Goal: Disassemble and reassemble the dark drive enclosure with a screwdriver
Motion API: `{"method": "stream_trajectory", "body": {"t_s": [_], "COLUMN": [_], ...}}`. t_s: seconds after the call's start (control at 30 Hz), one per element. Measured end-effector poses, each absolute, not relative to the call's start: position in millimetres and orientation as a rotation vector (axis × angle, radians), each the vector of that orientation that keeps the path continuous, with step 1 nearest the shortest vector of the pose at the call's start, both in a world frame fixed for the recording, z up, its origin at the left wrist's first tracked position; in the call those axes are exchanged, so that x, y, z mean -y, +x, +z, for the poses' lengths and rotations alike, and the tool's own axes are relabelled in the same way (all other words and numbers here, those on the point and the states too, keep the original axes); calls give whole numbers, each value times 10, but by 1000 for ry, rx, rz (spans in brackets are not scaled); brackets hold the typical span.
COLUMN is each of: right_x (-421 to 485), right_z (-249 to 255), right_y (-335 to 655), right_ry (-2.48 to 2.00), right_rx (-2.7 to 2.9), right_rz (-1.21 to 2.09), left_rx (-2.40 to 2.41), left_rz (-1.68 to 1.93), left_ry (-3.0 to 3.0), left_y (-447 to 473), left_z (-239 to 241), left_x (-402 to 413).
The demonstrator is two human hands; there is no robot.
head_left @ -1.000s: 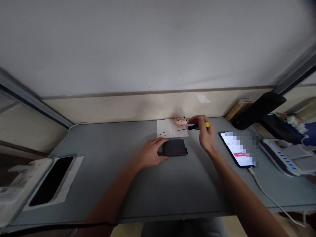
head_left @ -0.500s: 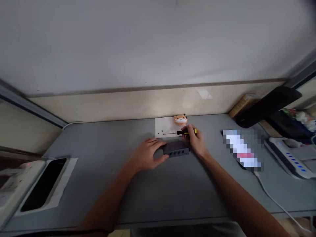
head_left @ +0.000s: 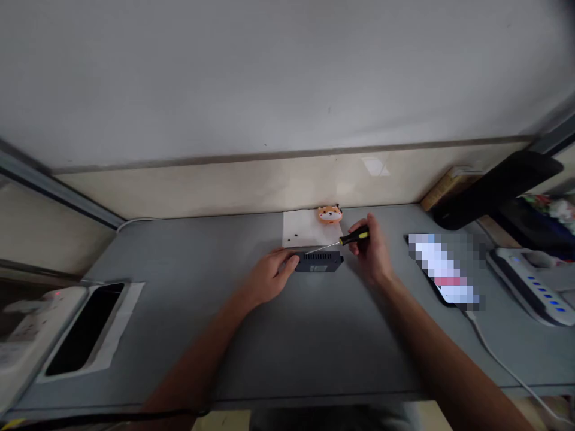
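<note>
My left hand (head_left: 272, 274) grips the left end of a dark, flat box (head_left: 333, 261) with a row of vent slots and a pale label on the side that faces me. In my right hand (head_left: 374, 248) is a screwdriver (head_left: 353, 237) with a black and yellow handle, its thin shaft pointing left over the box's top edge near the slots. Whether the tip touches the box I cannot tell. Behind the box lies a white paper sheet (head_left: 299, 224) with a few tiny dark bits on it, perhaps screws. An orange animal-faced case (head_left: 330, 215) sits at the paper's right corner.
On the right are a phone (head_left: 442, 269) on a white cable, a power strip (head_left: 530, 287), and a black cylinder (head_left: 494, 190) leaning by a book (head_left: 450, 184). At left, another phone (head_left: 85, 329) lies beside a white power strip (head_left: 45, 329). A wall closes the back.
The box has been tipped so its slotted, labelled side shows more. My right hand has lifted and moved right, and the screwdriver's tip has gone from the paper to above the box.
</note>
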State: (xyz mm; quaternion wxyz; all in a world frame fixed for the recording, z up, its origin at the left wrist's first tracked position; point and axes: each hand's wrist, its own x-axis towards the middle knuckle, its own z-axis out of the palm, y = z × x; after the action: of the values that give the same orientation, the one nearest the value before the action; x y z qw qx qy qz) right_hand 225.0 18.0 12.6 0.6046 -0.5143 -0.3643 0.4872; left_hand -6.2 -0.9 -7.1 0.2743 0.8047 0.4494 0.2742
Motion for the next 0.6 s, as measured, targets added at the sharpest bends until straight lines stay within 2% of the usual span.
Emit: {"method": "stream_trajectory", "body": {"t_s": [0.6], "right_x": [-138], "right_z": [91], "right_y": [2191], "right_ry": [-1209], "right_rx": [858], "right_rz": [1206], "left_rx": [-968], "left_rz": [1180], "left_ry": [2694], "left_y": [-73], "left_z": [-50], "left_x": [53]}}
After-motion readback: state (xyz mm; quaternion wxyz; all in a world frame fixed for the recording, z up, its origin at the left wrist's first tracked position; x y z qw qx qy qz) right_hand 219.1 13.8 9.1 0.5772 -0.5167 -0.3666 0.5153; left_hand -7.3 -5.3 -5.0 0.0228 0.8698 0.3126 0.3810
